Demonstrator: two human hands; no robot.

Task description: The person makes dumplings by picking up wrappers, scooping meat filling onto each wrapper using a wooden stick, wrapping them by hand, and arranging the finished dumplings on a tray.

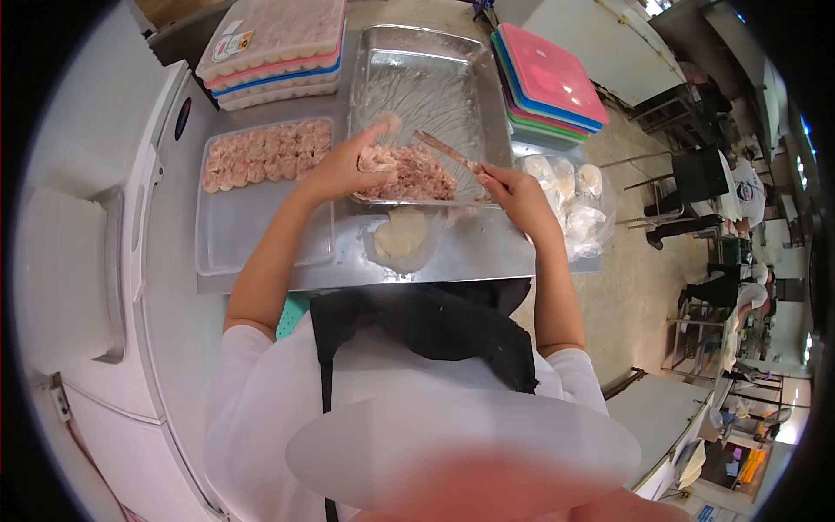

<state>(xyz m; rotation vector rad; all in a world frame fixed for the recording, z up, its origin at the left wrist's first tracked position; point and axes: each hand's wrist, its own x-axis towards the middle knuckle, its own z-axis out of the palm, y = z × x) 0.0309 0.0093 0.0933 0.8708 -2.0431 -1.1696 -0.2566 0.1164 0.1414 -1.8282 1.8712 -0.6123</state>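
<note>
My left hand (348, 167) is curled around a dumpling with meat filling (377, 163), at the near left corner of a metal tray (369, 78). Its fingertips are slightly blurred. In my right hand (515, 193) is a flat spreading knife (445, 150), its blade pointing left over the tray. Pinkish minced meat filling (424, 177) is heaped along the tray's near side, and smears cover its bottom. Just in front of the tray lies a small stack of round pale wrappers (401, 233) on clear plastic.
A clear plastic container (261, 233) at left holds rows of filled dumplings (265, 155). Behind it are stacked full containers (271, 52). Colored lids (557, 74) and bagged wrappers (561, 196) stand at right. Other people (746, 193) work farther right.
</note>
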